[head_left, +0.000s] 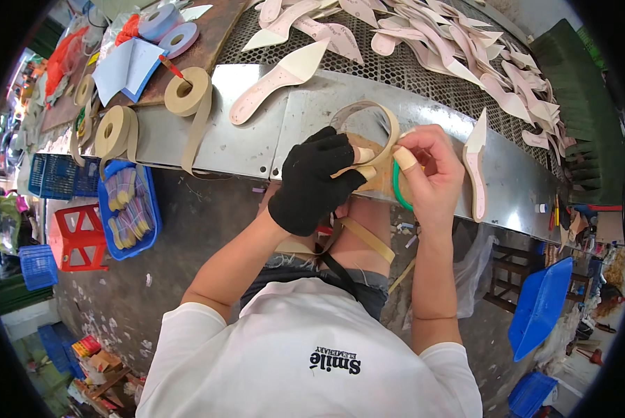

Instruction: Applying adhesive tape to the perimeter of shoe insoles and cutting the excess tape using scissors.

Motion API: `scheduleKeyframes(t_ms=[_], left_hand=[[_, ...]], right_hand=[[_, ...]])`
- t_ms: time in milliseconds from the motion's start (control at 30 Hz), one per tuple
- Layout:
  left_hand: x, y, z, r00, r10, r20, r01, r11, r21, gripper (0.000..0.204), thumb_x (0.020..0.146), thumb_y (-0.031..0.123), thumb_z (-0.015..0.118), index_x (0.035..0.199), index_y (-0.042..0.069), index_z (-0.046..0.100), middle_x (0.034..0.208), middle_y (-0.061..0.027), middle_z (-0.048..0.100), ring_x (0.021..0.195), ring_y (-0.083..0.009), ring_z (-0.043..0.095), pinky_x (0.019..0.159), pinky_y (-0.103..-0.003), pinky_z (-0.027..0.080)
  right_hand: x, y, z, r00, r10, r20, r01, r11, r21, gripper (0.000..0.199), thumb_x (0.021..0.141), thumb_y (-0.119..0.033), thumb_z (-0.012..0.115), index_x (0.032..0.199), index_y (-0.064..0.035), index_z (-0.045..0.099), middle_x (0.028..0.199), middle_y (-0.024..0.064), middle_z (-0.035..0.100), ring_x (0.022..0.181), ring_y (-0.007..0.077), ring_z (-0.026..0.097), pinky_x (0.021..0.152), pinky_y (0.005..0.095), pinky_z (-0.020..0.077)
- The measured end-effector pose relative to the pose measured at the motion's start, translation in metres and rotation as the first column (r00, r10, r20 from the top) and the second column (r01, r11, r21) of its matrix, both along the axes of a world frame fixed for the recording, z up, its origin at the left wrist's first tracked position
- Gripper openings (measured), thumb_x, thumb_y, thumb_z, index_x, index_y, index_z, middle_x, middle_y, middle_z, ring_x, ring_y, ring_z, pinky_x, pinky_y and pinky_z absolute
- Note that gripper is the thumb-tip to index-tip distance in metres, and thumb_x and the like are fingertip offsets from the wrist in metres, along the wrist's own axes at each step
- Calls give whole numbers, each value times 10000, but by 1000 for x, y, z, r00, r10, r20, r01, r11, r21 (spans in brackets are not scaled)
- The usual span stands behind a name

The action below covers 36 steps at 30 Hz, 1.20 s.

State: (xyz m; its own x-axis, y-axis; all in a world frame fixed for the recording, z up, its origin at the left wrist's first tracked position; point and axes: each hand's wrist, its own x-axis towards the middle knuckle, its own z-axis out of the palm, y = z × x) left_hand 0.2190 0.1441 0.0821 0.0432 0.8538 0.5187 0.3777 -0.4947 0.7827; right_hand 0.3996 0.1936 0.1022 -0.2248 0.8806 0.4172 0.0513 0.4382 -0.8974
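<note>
My left hand [317,180], in a black fingerless glove with tape on the fingertips, pinches a beige strip of tape [394,124] that curls up in a loop. My right hand [431,167] is bare apart from tape round the thumb tip. Its thumb and finger close on the other side of the loop. A curved green handle [398,187] shows beside the right palm; what it belongs to is hidden. Behind the loop is a brown board [379,182] at the bench's edge. Pale pink shoe insoles lie on either side, one [278,82] to the left and one [475,171] to the right.
A pile of insoles [459,49] covers the mesh part of the metal bench [246,143]. Tape rolls [187,92] stand at the left, their ends hanging over the edge. Below are a blue basket [152,209] of bundled pieces and a red stool [82,237]. Tape strips [368,238] cross my lap.
</note>
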Motion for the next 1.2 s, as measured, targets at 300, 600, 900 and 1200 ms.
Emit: scheduleKeyframes(t_ms=[300,600,900,1200], left_hand=[[2,-1,16,960,-40,277,163,884,-438,246,784,165,697,1005,58,682,836,-109,657,759,-163,613,694,-301,484],[12,-2,12,979,81,186,-27,962,-273,242,775,121,693,1005,47,680,808,-119,661,699,-166,632,654,-293,494],[10,1,11,948,125,292,14,902,-432,236,790,146,703,1000,40,683,829,-95,684,717,-135,628,676,-279,496],[14,1,11,945,138,296,-35,944,-328,227,803,118,686,1006,17,678,833,-82,691,723,-105,621,680,-257,493]], right_hand=[[-6,-10,4,979,-4,206,-34,983,182,96,775,22,636,837,-6,568,863,71,554,662,120,515,589,227,424],[-14,-14,6,975,-159,158,126,971,203,157,752,31,672,877,-15,588,894,44,535,624,106,479,546,225,410],[-13,-12,-6,952,-111,285,7,940,341,134,776,43,643,886,-14,592,892,64,540,640,112,500,559,227,418],[-17,-6,-2,973,-151,176,93,949,300,130,778,37,651,866,-17,572,870,62,560,631,109,506,550,226,419]])
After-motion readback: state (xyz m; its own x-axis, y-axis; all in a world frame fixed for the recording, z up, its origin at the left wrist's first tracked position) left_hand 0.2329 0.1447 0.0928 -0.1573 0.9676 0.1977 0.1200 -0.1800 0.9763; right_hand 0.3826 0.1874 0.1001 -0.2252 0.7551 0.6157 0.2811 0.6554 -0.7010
